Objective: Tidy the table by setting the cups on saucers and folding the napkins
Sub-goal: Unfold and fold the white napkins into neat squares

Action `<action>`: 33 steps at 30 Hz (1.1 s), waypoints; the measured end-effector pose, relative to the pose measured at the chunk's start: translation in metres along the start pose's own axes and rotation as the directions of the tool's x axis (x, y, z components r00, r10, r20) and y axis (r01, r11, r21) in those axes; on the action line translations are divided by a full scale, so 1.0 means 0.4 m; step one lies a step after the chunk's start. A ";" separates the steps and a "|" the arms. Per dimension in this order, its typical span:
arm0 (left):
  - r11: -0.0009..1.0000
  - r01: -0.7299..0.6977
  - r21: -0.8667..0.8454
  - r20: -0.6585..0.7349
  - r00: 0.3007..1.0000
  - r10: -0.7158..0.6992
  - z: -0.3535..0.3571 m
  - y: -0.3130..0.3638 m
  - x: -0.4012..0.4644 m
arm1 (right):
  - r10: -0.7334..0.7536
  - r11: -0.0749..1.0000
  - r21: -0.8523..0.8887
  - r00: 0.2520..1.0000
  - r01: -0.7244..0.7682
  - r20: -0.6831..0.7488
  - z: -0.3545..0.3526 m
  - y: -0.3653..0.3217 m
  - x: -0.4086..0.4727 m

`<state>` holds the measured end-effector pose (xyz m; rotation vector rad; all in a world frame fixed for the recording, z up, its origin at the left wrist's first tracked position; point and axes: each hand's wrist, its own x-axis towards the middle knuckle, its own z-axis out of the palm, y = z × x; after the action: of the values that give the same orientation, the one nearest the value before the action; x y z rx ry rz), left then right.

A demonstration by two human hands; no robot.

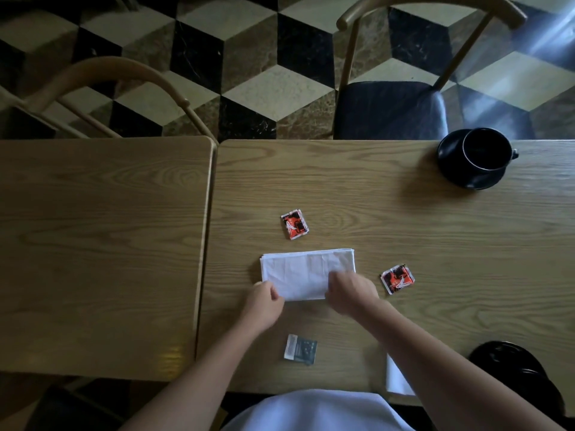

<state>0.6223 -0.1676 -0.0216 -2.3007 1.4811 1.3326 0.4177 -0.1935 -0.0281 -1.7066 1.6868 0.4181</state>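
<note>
White cloth is seen nearest, at the near edge of the right-hand wooden table. Just beyond, a folded white napkin is pinched along its near edge by the left hand and right hand, set apart. Two red packets and a dark packet are scattered around it. A black cup is set on its saucer at the far right. A second table is butted alongside; chairs and a cube-patterned floor are seen beyond.
</note>
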 end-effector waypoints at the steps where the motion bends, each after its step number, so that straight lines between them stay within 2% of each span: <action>1: 0.967 0.126 -0.220 -0.025 0.991 -0.135 0.013 0.016 -0.019 | -0.031 1.000 0.000 0.992 0.031 -0.126 -0.026 -0.001 0.016; 2: 0.816 0.278 -0.506 0.062 0.956 -0.287 0.027 0.038 -0.036 | -0.069 0.998 -0.029 0.965 0.064 -0.255 -0.052 0.001 0.034; 3: 0.544 0.436 -0.717 0.263 0.892 -0.368 0.043 0.065 -0.049 | -0.104 0.994 -0.070 0.941 0.086 -0.323 -0.076 0.002 0.053; 4: 0.262 0.566 -0.781 0.467 0.810 -0.355 0.062 0.091 -0.059 | -0.125 0.990 -0.105 0.943 0.097 -0.309 -0.097 0.005 0.070; 5: 0.073 0.650 -0.756 0.605 0.738 -0.299 0.081 0.110 -0.067 | -0.130 0.986 -0.132 0.965 0.101 -0.229 -0.115 0.006 0.083; 6: -0.031 0.698 -0.715 0.682 0.688 -0.248 0.103 0.128 -0.071 | -0.121 0.982 -0.159 0.984 0.099 -0.134 -0.126 0.005 0.094; 8: -0.095 0.729 -0.678 0.730 0.654 -0.198 0.133 0.169 -0.075 | -0.076 0.974 -0.213 0.997 0.073 -0.006 -0.134 -0.003 0.104; 11: -0.082 0.747 -0.660 0.746 0.640 -0.181 0.155 0.213 -0.077 | -0.012 0.967 -0.251 0.989 0.049 0.147 -0.131 -0.023 0.097; 13: -0.060 0.731 -0.679 0.728 0.661 -0.185 0.155 0.222 -0.080 | -0.038 0.965 -0.250 0.983 0.083 0.181 -0.137 -0.037 0.076; 15: -0.101 0.643 -0.759 0.650 0.742 -0.161 0.149 0.207 -0.080 | -0.155 0.962 -0.203 0.977 0.183 0.146 -0.159 -0.056 0.038; 18: -0.142 0.439 -0.887 0.445 0.896 -0.008 0.115 0.185 -0.086 | -0.295 0.953 -0.055 0.954 0.298 0.052 -0.205 -0.096 -0.038; 20: -0.282 0.356 -0.891 0.336 0.935 0.116 0.071 0.179 -0.078 | -0.329 0.943 0.023 0.939 0.333 -0.096 -0.235 -0.115 -0.087; 21: -0.312 0.307 -0.899 0.270 0.950 0.156 0.046 0.177 -0.072 | -0.322 0.937 0.078 0.929 0.340 -0.183 -0.248 -0.117 -0.108; 22: -0.314 0.257 -0.914 0.208 0.961 0.181 0.019 0.176 -0.063 | -0.296 0.929 0.142 0.917 0.341 -0.268 -0.255 -0.114 -0.123; 24: -0.226 0.151 -0.962 0.103 0.973 0.209 -0.030 0.166 -0.051 | -0.168 0.901 0.312 0.905 0.302 -0.390 -0.248 -0.096 -0.146; 26: -0.064 0.038 -0.997 0.025 0.981 0.190 -0.058 0.148 -0.055 | 0.004 0.808 0.539 0.914 0.236 -0.405 -0.205 -0.079 -0.160; 27: 0.034 0.008 -0.999 0.013 0.986 0.169 -0.060 0.134 -0.058 | 0.076 0.718 0.665 0.927 0.205 -0.368 -0.170 -0.074 -0.164; 28: 0.130 0.008 -0.992 0.028 0.988 0.149 -0.052 0.118 -0.063 | 0.133 0.604 0.780 0.945 0.160 -0.297 -0.127 -0.069 -0.165; 30: 0.296 0.083 -0.952 0.119 0.988 0.104 -0.010 0.074 -0.083 | 0.203 0.339 0.941 0.977 -0.004 -0.069 -0.031 -0.057 -0.169; 32: 0.403 0.215 -0.889 0.247 0.969 0.028 0.055 0.021 -0.105 | 0.248 0.112 0.968 0.950 -0.224 0.191 0.067 -0.035 -0.180; 33: 0.450 0.281 -0.848 0.306 0.952 -0.018 0.087 -0.003 -0.115 | 0.270 0.061 0.950 0.922 -0.305 0.279 0.108 -0.021 -0.189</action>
<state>0.5953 -0.1178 -0.0105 -2.4400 0.4130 2.6746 0.4284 -0.1095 -0.0066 -0.2751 1.5934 -0.5249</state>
